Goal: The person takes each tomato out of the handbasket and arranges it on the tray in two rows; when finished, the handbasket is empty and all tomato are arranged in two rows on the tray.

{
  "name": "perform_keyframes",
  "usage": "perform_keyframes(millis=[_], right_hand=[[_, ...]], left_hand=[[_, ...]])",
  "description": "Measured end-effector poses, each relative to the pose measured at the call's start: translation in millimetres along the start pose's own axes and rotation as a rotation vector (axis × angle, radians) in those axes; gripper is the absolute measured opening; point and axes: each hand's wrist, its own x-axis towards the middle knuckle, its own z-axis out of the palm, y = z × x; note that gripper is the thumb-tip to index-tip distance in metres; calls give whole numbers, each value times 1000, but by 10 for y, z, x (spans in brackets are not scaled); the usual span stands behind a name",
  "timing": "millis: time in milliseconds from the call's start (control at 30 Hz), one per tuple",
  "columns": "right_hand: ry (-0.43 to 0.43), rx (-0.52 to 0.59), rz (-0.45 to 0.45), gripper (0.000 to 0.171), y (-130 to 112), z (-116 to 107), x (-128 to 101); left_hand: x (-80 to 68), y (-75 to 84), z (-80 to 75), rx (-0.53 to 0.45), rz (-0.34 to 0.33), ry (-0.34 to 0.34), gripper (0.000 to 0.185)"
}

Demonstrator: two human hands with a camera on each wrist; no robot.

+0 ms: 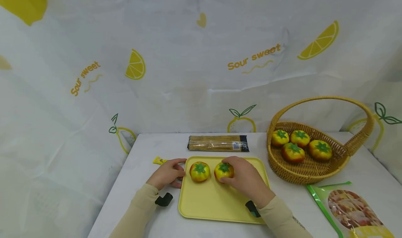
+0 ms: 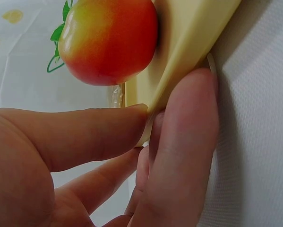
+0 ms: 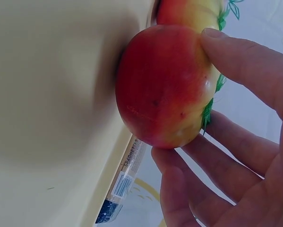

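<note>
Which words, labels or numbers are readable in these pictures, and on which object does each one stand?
"Sour sweet": printed twice in yellow on the backdrop cloth.
"SPAGHETTI": on the label of the spaghetti packet, right wrist view; the barcode and small print beside it are too blurred to read.
Snack bag: no readable text.
Small yellow packet: too small to read.

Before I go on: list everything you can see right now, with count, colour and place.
tomatoes on tray: 2, red-yellow with green tops, at the tray's far edge
tray: 1, yellow, table centre
tomatoes in basket: 4, red-yellow
basket: 1, tan wicker with handle, right of tray
stick pack: 1, tan and black, behind tray
yellow packet: 1, left of tray
printed bag: 1, green-edged, near right
table: 1, white
left hand: pinches the tray's left rim
right hand: grips the right tray tomato
</note>
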Motion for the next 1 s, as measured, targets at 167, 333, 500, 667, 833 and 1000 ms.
perform_keyframes(millis=[167, 333, 500, 667, 833, 1000], right_hand=[[-9, 4, 6, 55, 1, 3, -5], [-19, 10, 1, 58, 3, -5, -6], [-30, 16, -11, 61, 20, -18, -1], [-36, 21, -16, 65, 33, -38, 2], [-43, 15, -21, 66, 35, -61, 2], [-35, 4, -24, 65, 47, -95, -2]], left_hand=[[-3, 9, 2, 3, 3, -5, 58], [-10, 12, 0, -1, 2, -4, 58], [-13, 14, -5, -8, 0, -1, 58], [-10, 10, -8, -5, 3, 0, 59], [0, 4, -8, 1, 2, 0, 59], [-3, 9, -8, 5, -3, 1, 59]])
